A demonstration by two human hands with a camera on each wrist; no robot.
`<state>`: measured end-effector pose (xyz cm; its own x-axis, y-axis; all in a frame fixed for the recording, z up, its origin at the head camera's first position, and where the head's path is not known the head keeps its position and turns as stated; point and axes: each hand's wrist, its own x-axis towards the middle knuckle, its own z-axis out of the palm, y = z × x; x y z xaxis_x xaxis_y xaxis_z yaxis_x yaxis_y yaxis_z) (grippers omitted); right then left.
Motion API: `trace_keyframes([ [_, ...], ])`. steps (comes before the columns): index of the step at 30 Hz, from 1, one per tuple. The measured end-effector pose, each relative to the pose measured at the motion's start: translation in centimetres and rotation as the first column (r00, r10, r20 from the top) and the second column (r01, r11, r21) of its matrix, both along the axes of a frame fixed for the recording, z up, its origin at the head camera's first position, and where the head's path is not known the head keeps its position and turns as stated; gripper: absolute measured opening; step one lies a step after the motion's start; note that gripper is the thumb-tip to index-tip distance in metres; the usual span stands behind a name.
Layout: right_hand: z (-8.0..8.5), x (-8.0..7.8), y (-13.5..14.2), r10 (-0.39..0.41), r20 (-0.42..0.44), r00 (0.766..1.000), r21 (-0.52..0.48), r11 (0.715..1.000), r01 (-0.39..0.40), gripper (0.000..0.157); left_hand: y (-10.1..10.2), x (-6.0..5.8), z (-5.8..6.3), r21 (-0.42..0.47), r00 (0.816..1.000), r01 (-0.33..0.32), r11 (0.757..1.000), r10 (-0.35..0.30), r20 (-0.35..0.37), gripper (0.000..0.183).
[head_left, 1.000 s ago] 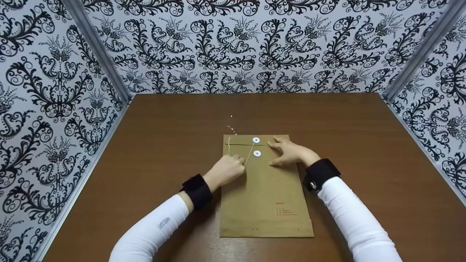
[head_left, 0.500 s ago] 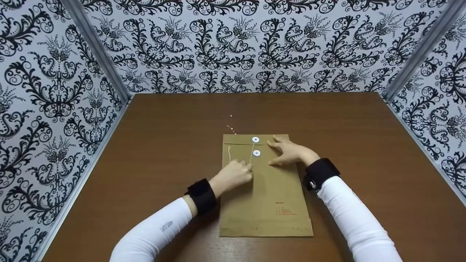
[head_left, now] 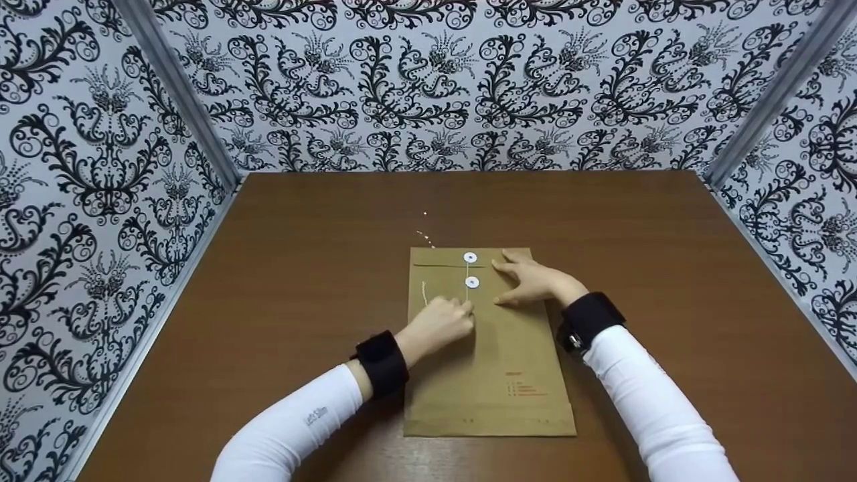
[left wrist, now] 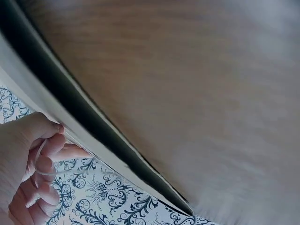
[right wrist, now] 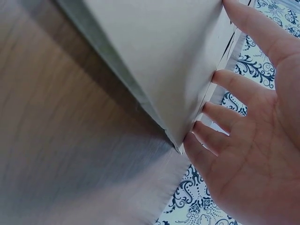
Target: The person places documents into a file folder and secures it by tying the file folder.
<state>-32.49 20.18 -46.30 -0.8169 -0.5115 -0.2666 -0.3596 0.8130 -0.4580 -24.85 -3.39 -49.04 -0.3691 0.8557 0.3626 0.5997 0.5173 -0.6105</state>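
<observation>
A brown string-tie envelope (head_left: 512, 341) lies flat on the table, its flap folded down at the far end. Two white button discs sit near that end: one on the flap (head_left: 470, 257), another just below it (head_left: 473, 282). My left hand (head_left: 438, 327) pinches the thin string (head_left: 466, 293), which runs straight down from the upper disc past the lower one. In the left wrist view the string (left wrist: 37, 164) loops across the curled fingers. With fingers spread, my right hand (head_left: 535, 280) rests its fingertips on the envelope's upper right; the right wrist view shows the open palm (right wrist: 253, 150).
The brown wooden table (head_left: 321, 227) is bounded by patterned panels (head_left: 442, 87) at the back and both sides, with grey corner posts (head_left: 181, 87). Small white specks (head_left: 426, 237) show just beyond the envelope's far edge. Red print (head_left: 525, 387) marks its lower right.
My left hand has moved right and slightly toward me with the string, which has swung from slanting left to nearly straight below the upper disc. My right hand has stayed put.
</observation>
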Motion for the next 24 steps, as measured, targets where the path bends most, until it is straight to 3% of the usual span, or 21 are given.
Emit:
trace_keyframes([
  [5,0.0,0.0,0.1,0.001,-0.006,1.0,-0.004,1.0,-0.001,0.087,0.4,0.5,0.4,0.037,0.993,-0.047,0.998,0.042,0.112,0.011],
  [16,0.2,0.0,0.2,-0.001,0.006,1.0,0.029,1.0,0.001,0.087,1.8,1.7,1.0,0.083,0.955,-0.041,0.996,0.014,0.297,0.013],
  [20,0.1,-0.1,0.2,-0.003,0.004,1.0,0.029,1.0,0.003,0.087,2.3,2.0,1.2,0.071,0.942,-0.028,0.997,0.002,0.335,0.012],
  [24,0.1,0.0,0.2,-0.002,0.004,1.0,0.022,1.0,0.002,0.086,2.7,2.1,1.2,0.05,0.944,-0.026,0.998,0.008,0.329,0.011],
])
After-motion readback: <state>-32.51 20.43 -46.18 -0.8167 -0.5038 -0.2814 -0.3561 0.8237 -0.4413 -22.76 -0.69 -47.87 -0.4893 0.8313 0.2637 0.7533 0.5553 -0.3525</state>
